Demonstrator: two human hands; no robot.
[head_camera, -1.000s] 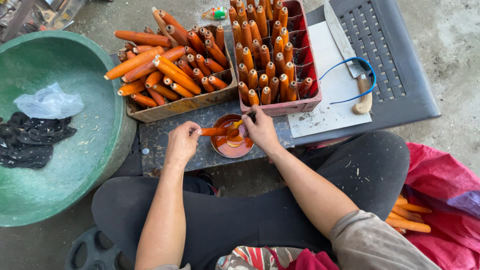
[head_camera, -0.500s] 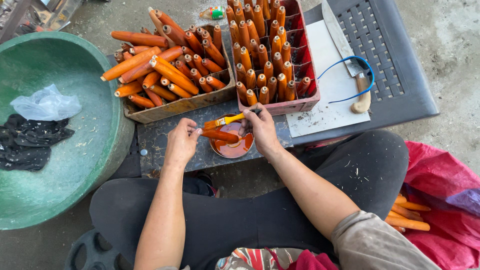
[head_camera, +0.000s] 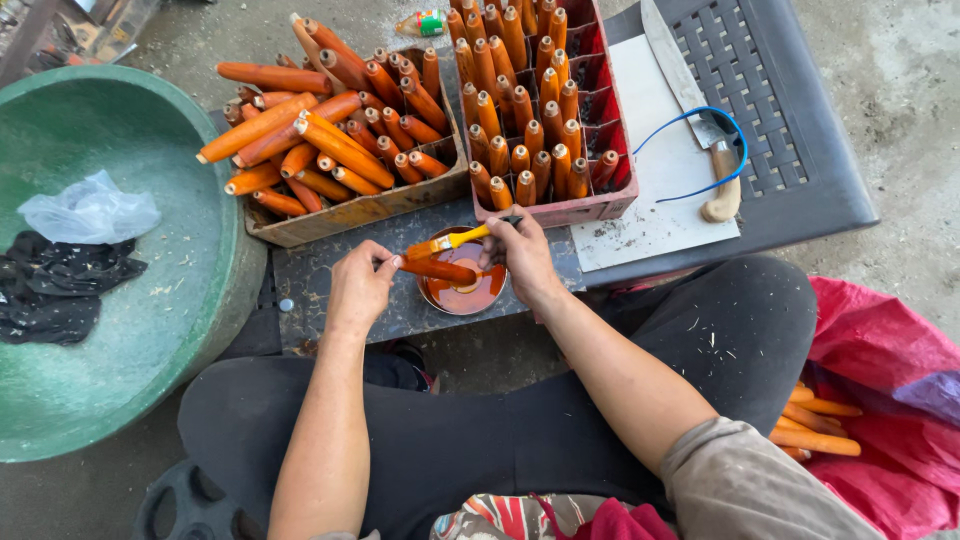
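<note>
My left hand (head_camera: 360, 290) holds one end of an orange cone-shaped stick (head_camera: 440, 270) level over a small round dish of orange paint (head_camera: 465, 290). My right hand (head_camera: 522, 260) grips a yellow-handled brush (head_camera: 450, 241) whose bristles rest on the stick's upper side. Both hands are over the dark board in front of my lap. Behind them a wooden tray (head_camera: 360, 212) holds several orange sticks lying in a heap. A red crate (head_camera: 590, 205) holds several more standing upright.
A big green basin (head_camera: 160, 320) at the left holds a clear plastic bag (head_camera: 90, 210) and black cloth (head_camera: 60, 285). A knife (head_camera: 690, 95) with a blue cord lies on white paper on a grey plastic stool (head_camera: 800, 150). More orange sticks (head_camera: 815, 425) lie on red cloth at the right.
The brush has swung from down in the dish up onto the stick. The stick is turned more level across the dish, with both hands a little closer together.
</note>
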